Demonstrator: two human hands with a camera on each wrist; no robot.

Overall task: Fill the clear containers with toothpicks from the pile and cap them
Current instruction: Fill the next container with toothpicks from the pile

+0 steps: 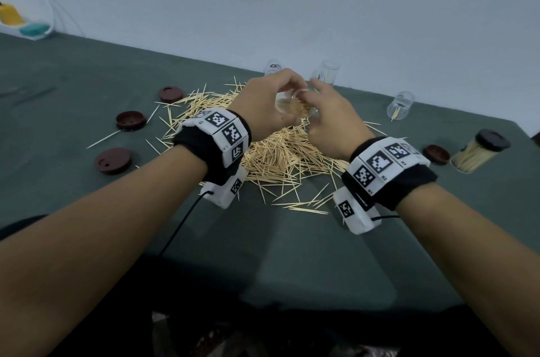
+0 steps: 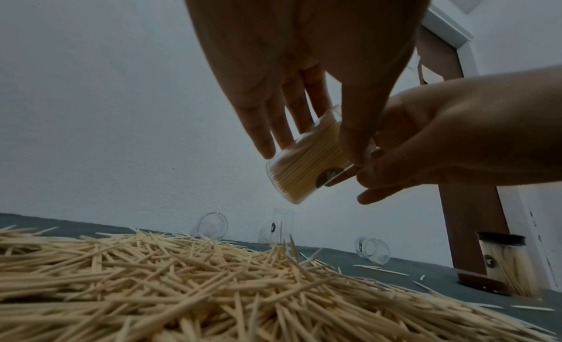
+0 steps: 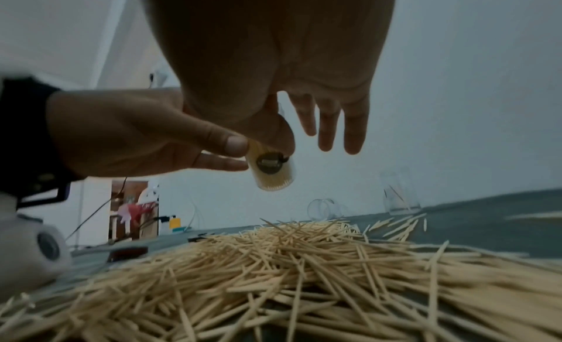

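Toothpicks pack the clear container almost full; it hangs tilted above the pile at the center of the head view. The left hand grips its wall between thumb and fingers. The right hand meets it at the open mouth, thumb and forefinger apparently pinching there, the other 3 fingers spread loose. Judging by looks, this container is light, stiff and smooth, so it could slip; holding mid-wall, upright, seems safest before capping. A capped container lies at right, and 3 brown lids wait at left.
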